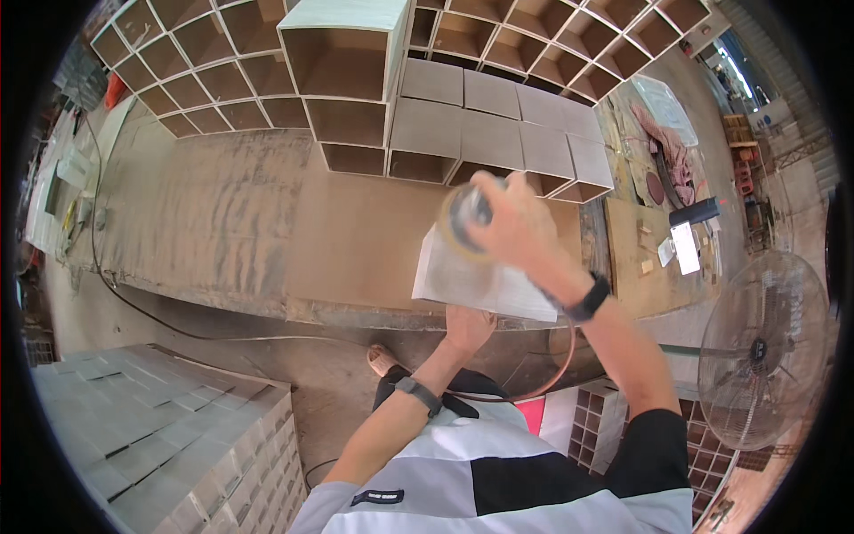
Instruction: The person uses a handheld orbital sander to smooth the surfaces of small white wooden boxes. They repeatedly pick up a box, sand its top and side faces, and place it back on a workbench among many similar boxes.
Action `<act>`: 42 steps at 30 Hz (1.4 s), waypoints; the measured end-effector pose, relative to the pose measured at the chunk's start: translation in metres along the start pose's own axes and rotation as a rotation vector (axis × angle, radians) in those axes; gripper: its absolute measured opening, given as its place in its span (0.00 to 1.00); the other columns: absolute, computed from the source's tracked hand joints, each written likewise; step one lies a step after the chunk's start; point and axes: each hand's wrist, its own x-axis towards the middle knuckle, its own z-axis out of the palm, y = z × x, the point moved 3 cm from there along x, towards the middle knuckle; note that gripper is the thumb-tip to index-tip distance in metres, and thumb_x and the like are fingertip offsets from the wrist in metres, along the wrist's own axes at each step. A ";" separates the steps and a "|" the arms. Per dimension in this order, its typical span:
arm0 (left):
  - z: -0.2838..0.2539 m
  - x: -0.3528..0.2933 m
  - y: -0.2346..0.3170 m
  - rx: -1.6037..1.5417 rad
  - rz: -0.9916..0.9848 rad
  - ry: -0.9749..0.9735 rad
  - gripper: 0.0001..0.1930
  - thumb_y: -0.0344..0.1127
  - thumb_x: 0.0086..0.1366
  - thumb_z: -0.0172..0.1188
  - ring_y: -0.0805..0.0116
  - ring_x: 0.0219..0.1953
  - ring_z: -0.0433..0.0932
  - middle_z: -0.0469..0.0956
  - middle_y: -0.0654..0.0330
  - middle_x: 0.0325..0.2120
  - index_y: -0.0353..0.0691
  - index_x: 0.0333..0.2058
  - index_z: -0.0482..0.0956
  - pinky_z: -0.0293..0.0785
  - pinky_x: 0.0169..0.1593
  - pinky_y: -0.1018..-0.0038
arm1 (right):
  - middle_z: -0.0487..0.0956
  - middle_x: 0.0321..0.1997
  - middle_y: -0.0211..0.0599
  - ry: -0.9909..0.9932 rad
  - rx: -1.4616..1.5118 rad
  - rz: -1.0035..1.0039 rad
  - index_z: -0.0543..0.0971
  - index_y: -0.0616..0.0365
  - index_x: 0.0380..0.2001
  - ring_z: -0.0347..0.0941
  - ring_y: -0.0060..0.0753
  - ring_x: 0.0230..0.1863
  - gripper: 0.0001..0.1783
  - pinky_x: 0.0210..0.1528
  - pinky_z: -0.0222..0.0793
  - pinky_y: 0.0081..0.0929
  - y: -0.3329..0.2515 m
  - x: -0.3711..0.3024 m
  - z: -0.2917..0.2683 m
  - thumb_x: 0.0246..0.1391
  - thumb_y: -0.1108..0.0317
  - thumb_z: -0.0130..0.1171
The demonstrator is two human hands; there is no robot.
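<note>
A white wooden box (485,289) lies at the near edge of the workbench, its flat pale face turned up. My right hand (516,222) is closed over a round sander (464,218), blurred by motion, at the box's far upper side. An orange-brown hose (567,356) curves from beside my right forearm down toward my waist. Below the box's near edge, my left hand (470,327) grips the box; its fingertips are hidden under it.
Several pale boxes (498,133) stand in rows beyond my hands, with stacked boxes (342,62) to their left. Cubby-like racks (205,71) line the back. Many grey boxes (169,427) are piled at lower left. A fan (761,350) stands right; a phone (685,247) lies nearby.
</note>
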 end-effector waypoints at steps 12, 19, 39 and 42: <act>0.000 0.007 0.002 0.031 0.125 0.163 0.26 0.31 0.49 0.65 0.41 0.52 0.73 0.78 0.48 0.48 0.41 0.50 0.79 0.69 0.56 0.53 | 0.70 0.39 0.54 -0.056 -0.073 0.110 0.75 0.45 0.52 0.74 0.56 0.34 0.27 0.35 0.73 0.47 0.049 -0.087 -0.032 0.46 0.57 0.68; 0.000 0.005 -0.003 -0.066 0.032 0.132 0.25 0.32 0.50 0.66 0.40 0.54 0.73 0.76 0.45 0.51 0.42 0.50 0.79 0.69 0.56 0.52 | 0.69 0.39 0.53 -0.061 -0.057 0.151 0.74 0.44 0.52 0.74 0.58 0.36 0.28 0.36 0.74 0.47 0.067 -0.086 -0.034 0.47 0.55 0.67; -0.016 0.001 0.011 0.077 0.062 0.194 0.20 0.30 0.48 0.67 0.40 0.41 0.78 0.80 0.46 0.38 0.36 0.43 0.80 0.75 0.45 0.52 | 0.75 0.48 0.41 0.860 0.878 0.807 0.71 0.57 0.56 0.74 0.37 0.42 0.27 0.39 0.73 0.33 0.179 -0.205 -0.075 0.55 0.58 0.61; -0.017 0.004 0.001 0.044 0.109 0.157 0.18 0.30 0.50 0.64 0.40 0.36 0.78 0.80 0.45 0.33 0.37 0.43 0.80 0.76 0.40 0.52 | 0.76 0.46 0.38 1.127 1.461 0.816 0.73 0.56 0.53 0.74 0.34 0.40 0.21 0.36 0.73 0.29 0.186 -0.247 -0.055 0.61 0.57 0.56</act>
